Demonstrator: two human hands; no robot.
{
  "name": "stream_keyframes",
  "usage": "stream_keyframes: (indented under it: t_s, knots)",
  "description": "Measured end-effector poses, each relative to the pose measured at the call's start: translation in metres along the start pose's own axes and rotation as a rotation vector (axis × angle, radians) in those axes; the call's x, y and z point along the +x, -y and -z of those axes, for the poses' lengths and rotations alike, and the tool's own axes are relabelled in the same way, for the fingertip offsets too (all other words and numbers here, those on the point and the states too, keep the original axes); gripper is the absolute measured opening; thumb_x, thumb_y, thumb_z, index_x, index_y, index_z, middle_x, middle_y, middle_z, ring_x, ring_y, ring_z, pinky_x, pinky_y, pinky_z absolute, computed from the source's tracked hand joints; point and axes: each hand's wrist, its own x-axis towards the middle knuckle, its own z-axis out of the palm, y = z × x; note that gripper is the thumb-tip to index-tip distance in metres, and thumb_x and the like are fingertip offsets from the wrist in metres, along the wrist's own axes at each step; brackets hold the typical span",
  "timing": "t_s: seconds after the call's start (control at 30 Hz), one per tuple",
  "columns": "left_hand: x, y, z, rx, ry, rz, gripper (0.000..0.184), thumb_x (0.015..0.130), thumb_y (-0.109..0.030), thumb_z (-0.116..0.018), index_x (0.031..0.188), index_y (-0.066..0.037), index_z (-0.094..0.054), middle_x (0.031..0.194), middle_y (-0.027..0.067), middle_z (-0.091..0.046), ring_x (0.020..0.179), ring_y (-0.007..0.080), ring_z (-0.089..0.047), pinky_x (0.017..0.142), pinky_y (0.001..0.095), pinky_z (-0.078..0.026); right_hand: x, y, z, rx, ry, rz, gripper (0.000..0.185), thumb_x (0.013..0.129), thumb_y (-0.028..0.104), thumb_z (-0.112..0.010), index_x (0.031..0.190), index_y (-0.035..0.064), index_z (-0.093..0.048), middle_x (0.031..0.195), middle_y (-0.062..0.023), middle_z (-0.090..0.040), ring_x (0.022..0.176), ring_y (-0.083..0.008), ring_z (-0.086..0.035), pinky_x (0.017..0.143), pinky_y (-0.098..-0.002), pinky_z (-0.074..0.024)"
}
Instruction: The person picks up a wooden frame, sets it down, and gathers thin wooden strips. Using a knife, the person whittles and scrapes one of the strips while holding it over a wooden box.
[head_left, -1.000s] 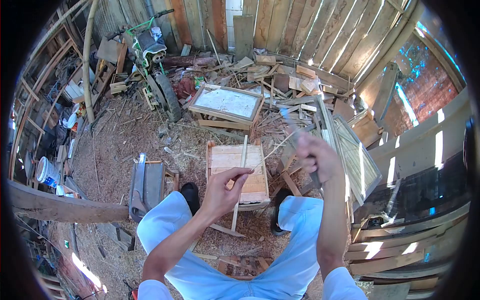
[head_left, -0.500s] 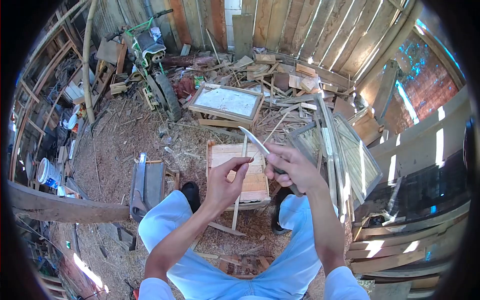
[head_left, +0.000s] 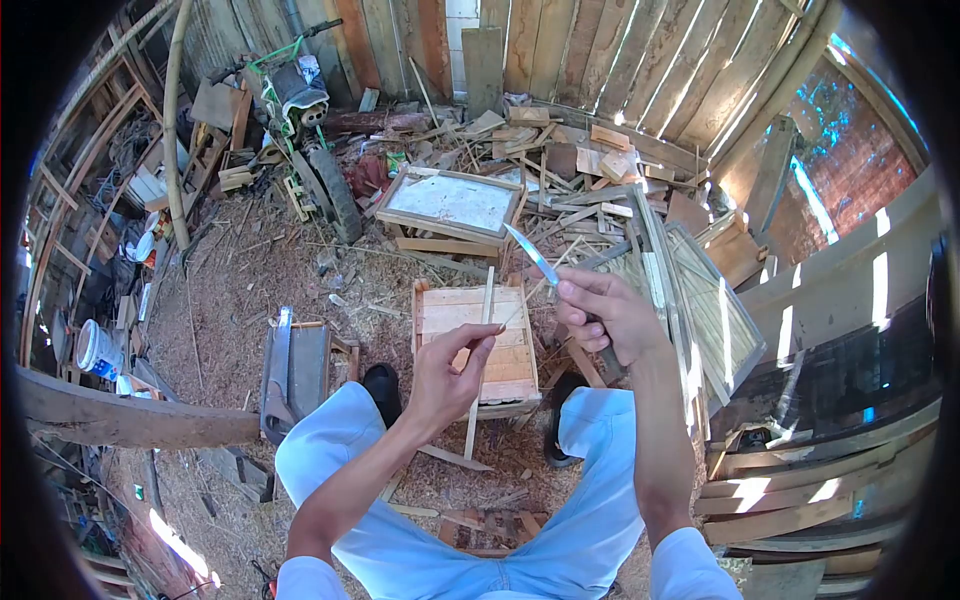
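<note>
My left hand [head_left: 452, 375] is closed in a pinch on a thin wooden stick [head_left: 548, 274], which points up and to the right from the fingertips. My right hand [head_left: 612, 318] grips a knife [head_left: 534, 256] by its dark handle, the bright blade angled up and left. The blade is apart from my left fingers, and close to the stick's far part; whether they touch I cannot tell. Below both hands stands a small wooden stool [head_left: 440, 310] with a slatted top. A narrow wood strip [head_left: 472, 430] lies across it, passing behind my left hand.
A handsaw [head_left: 281, 365] rests on a low stand to the left. Ahead lie a framed white panel [head_left: 450, 203] and a heap of scrap wood [head_left: 570, 160]. A motorbike [head_left: 320, 170] stands at the back left. Framed panels [head_left: 705, 300] lean at the right; shavings cover the ground.
My right hand has moved right with the knife, and the blade has drawn away from my left fingers. My left hand has shifted slightly down, still pinching the stick.
</note>
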Motion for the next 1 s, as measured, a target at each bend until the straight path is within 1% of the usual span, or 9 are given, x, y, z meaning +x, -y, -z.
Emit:
stream_keyframes:
  t_s: [0.07,0.13,0.3,0.37,0.47,0.6,0.7,0.8,1.0]
  knots:
    - [0.002,-0.002,-0.001,0.015,0.006,-0.018,0.017,0.088,-0.006,-0.059,0.103,-0.002,-0.067,0.091,0.0108,-0.070,0.077,0.0170,-0.065,0.071,0.0288,-0.050,-0.001,0.003,0.004,-0.013,-0.011,0.044,0.033,0.096,0.016,-0.051,0.126,0.0037,-0.054,0.065,0.0040,-0.044,0.046,-0.0007,-0.032,0.036,-0.0146,-0.0239]
    - [0.004,-0.004,-0.001,-0.004,0.006,-0.038,0.019,0.090,-0.006,-0.056,0.105,0.000,-0.066,0.081,0.0066,-0.068,0.073,0.0083,-0.057,0.067,0.0245,-0.046,-0.002,0.006,0.006,-0.015,-0.018,0.051,0.033,0.095,0.016,-0.052,0.126,0.0045,-0.054,0.065,0.0042,-0.043,0.046,-0.0007,-0.032,0.036,-0.0145,-0.0240]
    - [0.003,-0.005,-0.001,0.000,0.015,-0.003,0.018,0.091,-0.006,-0.056,0.104,0.000,-0.066,0.079,0.0053,-0.066,0.070,0.0073,-0.056,0.065,0.0238,-0.046,-0.008,0.020,0.031,0.008,-0.142,0.100,0.034,0.094,0.017,-0.054,0.127,0.0074,-0.054,0.065,0.0048,-0.043,0.046,-0.0006,-0.031,0.036,-0.0142,-0.0234]
    - [-0.002,0.004,-0.001,-0.010,0.022,-0.001,0.017,0.091,-0.007,-0.056,0.104,0.000,-0.065,0.078,0.0045,-0.066,0.069,0.0071,-0.056,0.065,0.0238,-0.046,-0.015,0.033,0.046,0.013,-0.257,0.275,0.038,0.095,0.019,-0.053,0.130,0.0058,-0.049,0.064,0.0064,-0.038,0.045,-0.0001,-0.031,0.036,-0.0146,-0.0221]
    - [-0.003,0.014,-0.001,-0.057,0.033,0.092,0.018,0.093,-0.010,-0.055,0.104,0.001,-0.065,0.079,0.0032,-0.065,0.066,0.0068,-0.054,0.064,0.0236,-0.045,-0.017,0.028,0.042,-0.066,-0.308,0.251,0.039,0.095,0.019,-0.052,0.132,0.0067,-0.047,0.064,0.0061,-0.040,0.045,-0.0004,-0.030,0.036,-0.0149,-0.0227]
    - [0.002,0.012,-0.001,-0.094,0.018,0.089,0.020,0.094,-0.013,-0.055,0.105,0.001,-0.065,0.078,0.0025,-0.064,0.064,0.0058,-0.053,0.062,0.0234,-0.045,-0.014,0.006,0.012,-0.043,-0.185,0.268,0.033,0.096,0.018,-0.052,0.127,0.0059,-0.051,0.069,0.0017,-0.049,0.047,-0.0009,-0.033,0.039,-0.0144,-0.0232]
    - [0.003,0.009,-0.002,-0.089,0.030,0.079,0.020,0.094,-0.014,-0.055,0.104,0.001,-0.065,0.076,0.0021,-0.063,0.064,0.0056,-0.052,0.062,0.0233,-0.045,-0.006,-0.003,-0.011,-0.129,-0.114,0.146,0.032,0.096,0.016,-0.051,0.126,0.0045,-0.051,0.069,0.0007,-0.050,0.048,-0.0010,-0.034,0.039,-0.0144,-0.0240]
    - [0.002,0.007,-0.001,-0.095,0.050,0.063,0.020,0.094,-0.014,-0.055,0.104,0.000,-0.065,0.075,0.0017,-0.063,0.063,0.0056,-0.051,0.062,0.0233,-0.044,0.004,-0.008,-0.008,-0.081,-0.061,0.072,0.031,0.096,0.016,-0.051,0.124,0.0043,-0.052,0.069,0.0005,-0.050,0.048,-0.0009,-0.034,0.039,-0.0145,-0.0250]
    - [-0.001,0.005,0.005,-0.088,0.096,0.073,0.019,0.093,-0.012,-0.055,0.103,0.000,-0.065,0.072,0.0004,-0.060,0.063,0.0054,-0.050,0.060,0.0230,-0.043,-0.003,0.010,0.007,0.009,-0.056,0.137,0.031,0.095,0.017,-0.053,0.124,0.0049,-0.054,0.068,0.0023,-0.048,0.048,-0.0009,-0.034,0.039,-0.0142,-0.0255]
